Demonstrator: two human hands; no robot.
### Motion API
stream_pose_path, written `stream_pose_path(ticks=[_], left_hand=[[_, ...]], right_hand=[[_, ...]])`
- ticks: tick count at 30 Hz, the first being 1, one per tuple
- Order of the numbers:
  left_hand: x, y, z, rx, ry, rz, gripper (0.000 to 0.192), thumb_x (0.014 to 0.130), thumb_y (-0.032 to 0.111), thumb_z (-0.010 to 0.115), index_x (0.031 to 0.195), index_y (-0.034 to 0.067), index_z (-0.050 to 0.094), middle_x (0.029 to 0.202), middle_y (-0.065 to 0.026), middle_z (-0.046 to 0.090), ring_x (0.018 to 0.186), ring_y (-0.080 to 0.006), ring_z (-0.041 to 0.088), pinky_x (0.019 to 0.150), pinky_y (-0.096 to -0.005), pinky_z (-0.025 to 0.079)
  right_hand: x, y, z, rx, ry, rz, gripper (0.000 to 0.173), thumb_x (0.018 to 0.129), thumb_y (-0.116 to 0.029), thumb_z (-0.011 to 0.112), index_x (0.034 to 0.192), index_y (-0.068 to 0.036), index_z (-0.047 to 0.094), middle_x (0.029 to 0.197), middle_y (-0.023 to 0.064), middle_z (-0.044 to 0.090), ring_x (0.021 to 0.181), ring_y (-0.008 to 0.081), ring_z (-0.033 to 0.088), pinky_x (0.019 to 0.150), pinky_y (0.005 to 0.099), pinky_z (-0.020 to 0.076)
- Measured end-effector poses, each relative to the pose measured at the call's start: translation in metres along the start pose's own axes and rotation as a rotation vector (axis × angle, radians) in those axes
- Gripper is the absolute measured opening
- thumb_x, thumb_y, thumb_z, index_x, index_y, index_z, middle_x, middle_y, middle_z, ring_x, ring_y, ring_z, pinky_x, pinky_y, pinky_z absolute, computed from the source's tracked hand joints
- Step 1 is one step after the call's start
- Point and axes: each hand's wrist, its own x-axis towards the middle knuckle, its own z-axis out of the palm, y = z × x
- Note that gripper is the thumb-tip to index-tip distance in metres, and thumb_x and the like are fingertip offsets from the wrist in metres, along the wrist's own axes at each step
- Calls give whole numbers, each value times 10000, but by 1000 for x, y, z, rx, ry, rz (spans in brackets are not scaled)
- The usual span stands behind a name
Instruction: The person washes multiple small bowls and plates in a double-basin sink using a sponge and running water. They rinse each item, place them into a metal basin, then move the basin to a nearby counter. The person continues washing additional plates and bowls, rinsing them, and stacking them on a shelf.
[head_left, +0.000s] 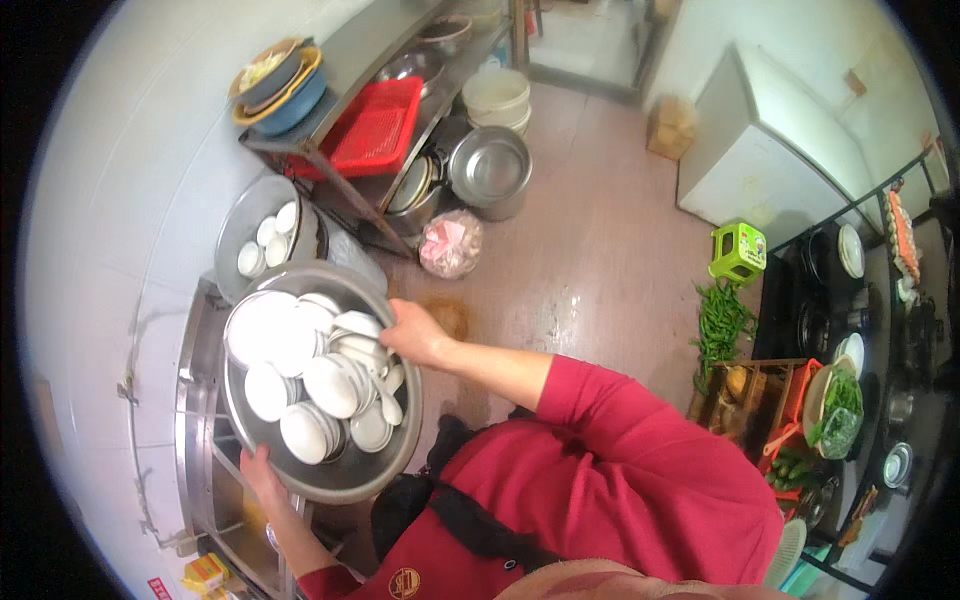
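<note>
A large grey basin (337, 484) is held over the edge of a stainless steel sink (196, 390). White plates, stacks of small white bowls (330, 386) and white spoons (388, 401) fill it. My right hand (416, 334) grips the far right rim, its fingers close to the bowls and spoons. On the near left rim, my left hand (262, 476) has hold of the basin; its fingertips are partly hidden. Glare washes out the largest plate (266, 326). Just beyond the basin stands a metal pot (232, 225) containing several white cups (276, 247).
A metal shelf (352, 202) holds a red plastic basket (375, 127) and stacked basins (289, 105). On the floor are a steel pot (491, 169), a filled plastic bag (451, 244), green peppers (724, 322) and a green stool (739, 253). A black rack (780, 300) lines the right.
</note>
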Motion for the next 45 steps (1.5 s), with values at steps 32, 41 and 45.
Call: stream_pose_path(ticks=[32, 41, 45], left_hand=[[-233, 629, 1212, -40, -1361, 482, 295, 837, 87, 674, 1092, -60, 670, 933, -150, 698, 819, -235, 662, 707, -375, 528], [-410, 712, 1444, 44, -1340, 275, 321, 839, 69, 686, 1116, -88, 647, 997, -208, 682, 856, -306, 661, 724, -450, 526], [-452, 733, 1468, -10, -1393, 280, 357, 844, 123, 686, 1131, -82, 629, 1041, -213, 682, 936, -329, 668, 784, -436, 529]], right_hand=[[-109, 71, -1028, 416, 1450, 68, 641, 757, -8, 622, 1373, 87, 474, 1040, 183, 664, 896, 251, 648, 792, 367, 551], [-151, 136, -1286, 672, 1520, -119, 546, 749, 32, 556, 1293, 37, 512, 1050, 153, 638, 897, 283, 632, 793, 414, 551], [-154, 175, -1347, 721, 1693, -110, 445, 788, -24, 597, 1226, 22, 539, 1098, 161, 605, 952, 300, 611, 822, 448, 543]])
